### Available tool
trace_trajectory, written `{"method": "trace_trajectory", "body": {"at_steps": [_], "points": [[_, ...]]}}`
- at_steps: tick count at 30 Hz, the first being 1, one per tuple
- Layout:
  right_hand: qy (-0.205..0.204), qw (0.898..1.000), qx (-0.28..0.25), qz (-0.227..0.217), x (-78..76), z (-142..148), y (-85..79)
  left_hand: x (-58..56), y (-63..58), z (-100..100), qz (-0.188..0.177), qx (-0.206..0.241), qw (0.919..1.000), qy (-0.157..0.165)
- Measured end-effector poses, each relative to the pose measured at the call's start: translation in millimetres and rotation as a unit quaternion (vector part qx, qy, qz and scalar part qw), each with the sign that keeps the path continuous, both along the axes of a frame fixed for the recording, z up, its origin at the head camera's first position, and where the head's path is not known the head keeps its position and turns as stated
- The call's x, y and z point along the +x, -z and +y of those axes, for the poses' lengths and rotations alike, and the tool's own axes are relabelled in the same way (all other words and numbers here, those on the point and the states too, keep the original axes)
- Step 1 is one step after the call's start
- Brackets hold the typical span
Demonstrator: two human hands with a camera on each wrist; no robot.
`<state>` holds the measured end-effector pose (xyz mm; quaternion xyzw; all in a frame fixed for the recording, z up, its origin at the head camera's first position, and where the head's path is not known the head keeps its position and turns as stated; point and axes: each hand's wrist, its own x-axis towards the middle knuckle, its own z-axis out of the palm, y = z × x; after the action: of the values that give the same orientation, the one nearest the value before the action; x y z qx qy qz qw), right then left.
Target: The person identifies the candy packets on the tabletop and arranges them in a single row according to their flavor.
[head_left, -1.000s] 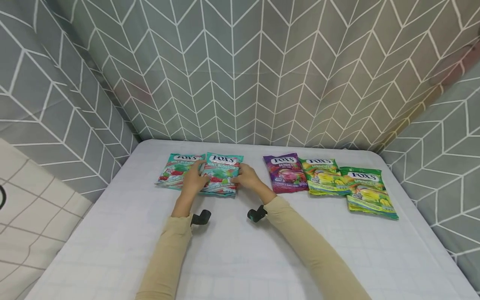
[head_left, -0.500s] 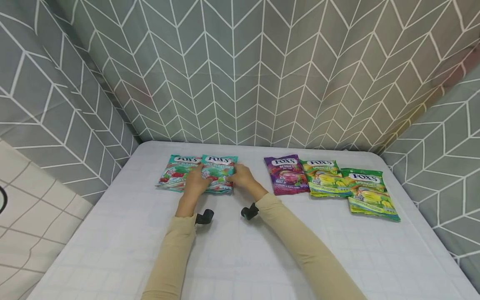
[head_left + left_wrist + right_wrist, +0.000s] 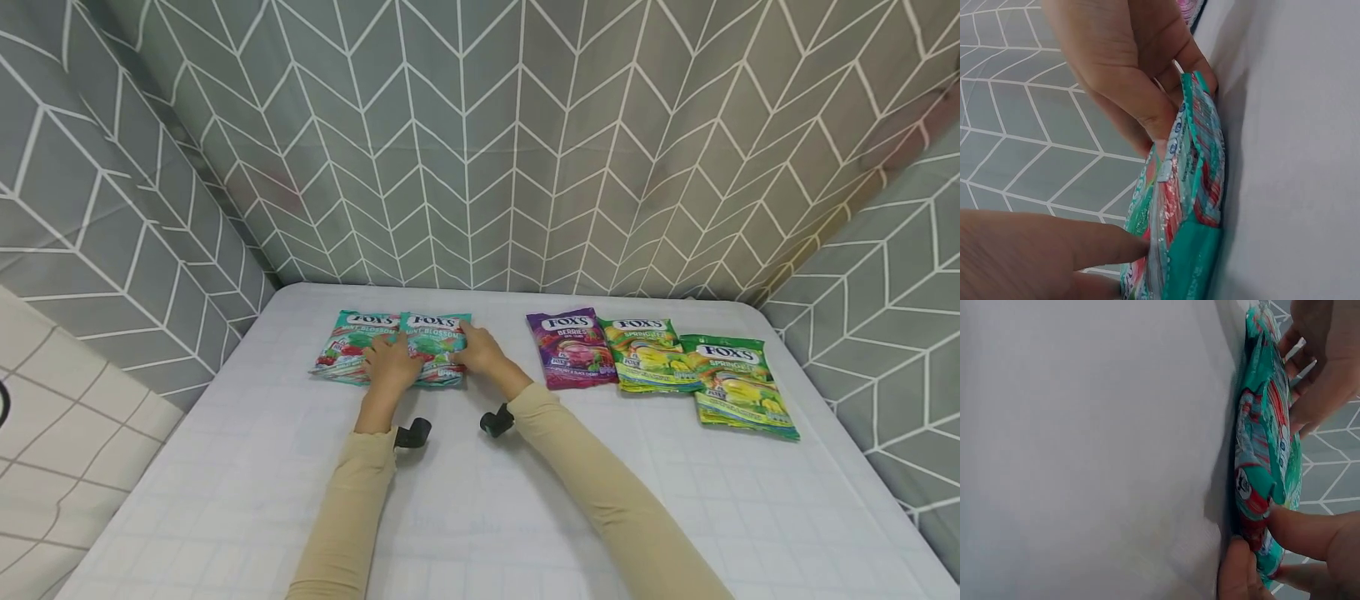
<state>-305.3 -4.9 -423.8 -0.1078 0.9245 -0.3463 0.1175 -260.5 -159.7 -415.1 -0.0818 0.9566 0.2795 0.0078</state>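
Note:
Two teal Fox's Mint Blossom candy bags lie side by side at the back left of the table, the left bag point(image 3: 347, 343) and the right bag point(image 3: 433, 332). My left hand point(image 3: 392, 362) rests across them where they meet, its thumb on the right bag's face. At that bag's right edge, my right hand point(image 3: 483, 352) pinches it, thumb on top. In the right wrist view the thumb point(image 3: 1304, 531) presses the teal wrapper point(image 3: 1263, 450), with fingertips against its table side. The left wrist view shows the bag's lower edge point(image 3: 1175, 219) close to the table.
To the right lie a purple Fox's Berries bag point(image 3: 572, 350), a green and yellow Springtea bag point(image 3: 648, 357) and another, thicker-looking green bag point(image 3: 738, 387). A grey patterned curtain point(image 3: 465, 150) hangs behind the white table point(image 3: 465, 517).
The right teal bag has shifted left and slightly nearer, against the left bag, with my right hand following. My left hand has moved a little right and its fingers have spread.

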Motion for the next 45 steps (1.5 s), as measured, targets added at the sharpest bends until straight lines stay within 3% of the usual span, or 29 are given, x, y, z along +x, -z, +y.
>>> {"method": "trace_trajectory", "body": {"at_steps": [5,10,15,18,25,37,42,45], "points": [[-0.032,0.999,-0.006,-0.032,-2.6,7.7,-1.8,2.3,-0.3,0.5,-0.014,-0.021,0.9996,0.008],[-0.065,0.993,-0.070,-0.072,-6.9,17.5,1.1,4.7,1.7,-0.5,-0.005,-0.008,0.9999,0.013],[-0.087,0.987,-0.108,-0.084,-10.5,22.0,2.1,5.3,3.9,-1.0,0.006,-0.001,1.0000,0.001],[-0.087,0.984,-0.123,-0.093,-10.0,22.3,1.1,6.2,4.1,-1.1,0.009,0.000,0.9999,-0.007],[-0.073,0.967,-0.196,-0.144,-6.0,22.5,-2.5,6.7,3.3,-0.3,0.007,0.008,0.9999,-0.011],[-0.058,0.962,-0.221,-0.148,-2.2,25.2,-1.6,4.6,6.3,2.3,0.009,0.003,0.9999,-0.014],[-0.047,0.960,-0.232,-0.147,6.3,30.2,-4.2,4.7,4.8,0.9,0.002,0.007,0.9999,-0.013],[-0.047,0.965,-0.222,-0.135,14.4,35.8,-6.6,4.6,4.7,0.0,0.000,0.005,0.9999,-0.013]]}}
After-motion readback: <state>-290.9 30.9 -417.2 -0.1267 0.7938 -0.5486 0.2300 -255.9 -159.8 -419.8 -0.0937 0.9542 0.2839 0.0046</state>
